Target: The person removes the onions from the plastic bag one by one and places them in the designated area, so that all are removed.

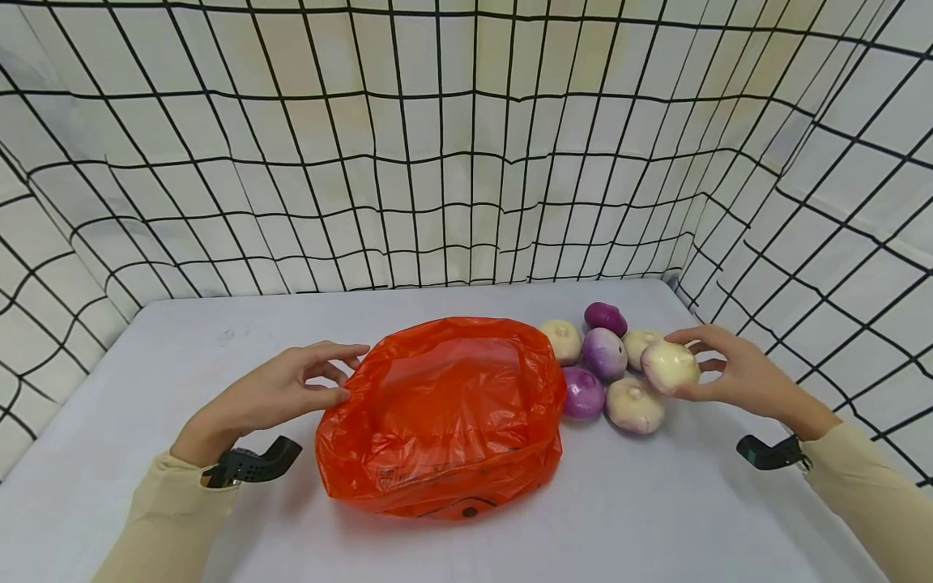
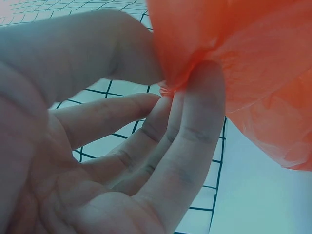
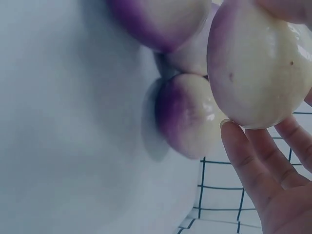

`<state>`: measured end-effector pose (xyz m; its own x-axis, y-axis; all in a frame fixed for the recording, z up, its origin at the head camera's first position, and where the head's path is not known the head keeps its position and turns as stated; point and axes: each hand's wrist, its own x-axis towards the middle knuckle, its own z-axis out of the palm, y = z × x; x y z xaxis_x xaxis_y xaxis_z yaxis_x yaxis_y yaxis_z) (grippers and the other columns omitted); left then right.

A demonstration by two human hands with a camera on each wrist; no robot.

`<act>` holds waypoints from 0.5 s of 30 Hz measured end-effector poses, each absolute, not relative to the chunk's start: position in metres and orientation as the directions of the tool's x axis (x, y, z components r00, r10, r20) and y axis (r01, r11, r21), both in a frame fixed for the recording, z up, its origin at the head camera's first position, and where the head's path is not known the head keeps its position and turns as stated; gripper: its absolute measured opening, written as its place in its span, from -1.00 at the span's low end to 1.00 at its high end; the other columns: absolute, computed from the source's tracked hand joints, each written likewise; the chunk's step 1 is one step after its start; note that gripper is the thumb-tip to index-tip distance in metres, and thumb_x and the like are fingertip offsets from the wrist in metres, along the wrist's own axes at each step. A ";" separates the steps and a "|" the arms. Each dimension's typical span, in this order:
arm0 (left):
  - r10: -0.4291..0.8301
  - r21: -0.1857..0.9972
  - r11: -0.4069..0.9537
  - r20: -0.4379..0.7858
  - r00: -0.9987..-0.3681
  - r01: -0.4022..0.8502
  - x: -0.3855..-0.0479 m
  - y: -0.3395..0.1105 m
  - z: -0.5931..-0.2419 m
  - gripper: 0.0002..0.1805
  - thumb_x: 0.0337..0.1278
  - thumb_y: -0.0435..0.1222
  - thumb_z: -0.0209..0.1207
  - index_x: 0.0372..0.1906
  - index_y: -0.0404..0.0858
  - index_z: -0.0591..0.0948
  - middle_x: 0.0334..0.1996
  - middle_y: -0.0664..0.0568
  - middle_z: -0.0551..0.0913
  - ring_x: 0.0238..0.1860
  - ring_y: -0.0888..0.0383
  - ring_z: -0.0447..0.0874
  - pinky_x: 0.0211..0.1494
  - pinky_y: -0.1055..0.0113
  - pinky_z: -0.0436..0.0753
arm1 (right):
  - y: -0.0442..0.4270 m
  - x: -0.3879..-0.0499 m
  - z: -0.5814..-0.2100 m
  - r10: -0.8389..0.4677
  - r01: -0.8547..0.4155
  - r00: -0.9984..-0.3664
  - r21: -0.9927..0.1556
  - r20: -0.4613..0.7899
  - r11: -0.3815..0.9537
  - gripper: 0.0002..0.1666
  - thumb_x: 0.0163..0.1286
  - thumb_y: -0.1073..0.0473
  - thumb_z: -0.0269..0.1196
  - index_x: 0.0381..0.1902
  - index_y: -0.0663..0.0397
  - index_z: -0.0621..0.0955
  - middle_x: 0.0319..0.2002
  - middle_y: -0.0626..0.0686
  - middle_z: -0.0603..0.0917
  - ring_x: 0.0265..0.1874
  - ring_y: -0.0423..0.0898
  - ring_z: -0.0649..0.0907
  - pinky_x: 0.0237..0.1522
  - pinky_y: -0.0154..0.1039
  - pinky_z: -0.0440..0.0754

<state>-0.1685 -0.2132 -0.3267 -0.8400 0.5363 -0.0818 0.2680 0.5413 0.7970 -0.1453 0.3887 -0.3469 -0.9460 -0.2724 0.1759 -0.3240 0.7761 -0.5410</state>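
Observation:
An orange-red plastic bag (image 1: 445,474) sits on the table with its mouth spread wide and facing up. At its left rim, my left hand (image 1: 284,393) pinches the plastic between thumb and fingertips; the left wrist view shows the gathered bag edge (image 2: 195,53) there. On the other side, my right hand (image 1: 739,376) grips a pale turnip (image 1: 670,367) by its right side, thumb and fingers around it. That turnip (image 3: 258,63) is large in the right wrist view. It is held above a cluster of turnips, some purple (image 1: 583,394) and some cream (image 1: 634,406).
The turnip cluster lies close against the bag's right side, with a dark purple turnip (image 1: 605,318) at its back. A white table (image 1: 240,526) carries everything. White walls with black netting (image 1: 452,178) stand behind and at both sides.

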 end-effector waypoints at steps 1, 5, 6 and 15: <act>0.536 0.797 0.542 -0.082 -0.840 0.268 -0.169 -0.213 -0.327 -0.36 0.36 -0.22 0.29 0.50 -0.15 0.43 0.29 -0.18 0.54 0.18 -0.08 0.64 -0.04 0.34 0.78 | 0.391 -0.145 -0.348 -0.268 -0.321 -0.947 -0.537 0.177 0.780 -0.23 0.08 0.03 0.63 0.26 -0.14 0.58 0.16 -0.18 0.55 0.01 -0.49 0.52 -0.02 -0.60 0.62; 0.539 0.797 0.541 -0.082 -0.838 0.270 -0.169 -0.213 -0.327 -0.37 0.36 -0.22 0.29 0.49 -0.13 0.45 0.31 -0.17 0.54 0.18 -0.08 0.63 -0.05 0.34 0.78 | 0.400 -0.144 -0.354 -0.247 -0.307 -0.952 -0.520 0.182 0.797 -0.22 0.07 0.02 0.64 0.25 -0.13 0.59 0.12 -0.21 0.55 -0.01 -0.53 0.50 -0.05 -0.59 0.62; 0.539 0.797 0.540 -0.081 -0.838 0.271 -0.169 -0.213 -0.327 -0.38 0.36 -0.22 0.28 0.48 -0.13 0.45 0.31 -0.17 0.54 0.18 -0.08 0.63 -0.05 0.34 0.77 | 0.402 -0.143 -0.355 -0.243 -0.302 -0.953 -0.519 0.181 0.800 -0.22 0.06 0.02 0.64 0.25 -0.13 0.59 0.12 -0.20 0.55 -0.01 -0.54 0.50 -0.06 -0.59 0.63; 0.538 0.793 0.546 -0.085 -0.839 0.270 -0.168 -0.213 -0.327 -0.38 0.37 -0.23 0.27 0.49 -0.13 0.45 0.31 -0.16 0.54 0.18 -0.07 0.64 -0.04 0.34 0.77 | 0.414 -0.139 -0.363 -0.220 -0.263 -0.965 -0.505 0.144 0.822 -0.20 0.06 -0.01 0.64 0.26 -0.07 0.59 0.17 -0.12 0.57 -0.03 -0.59 0.48 -0.08 -0.55 0.64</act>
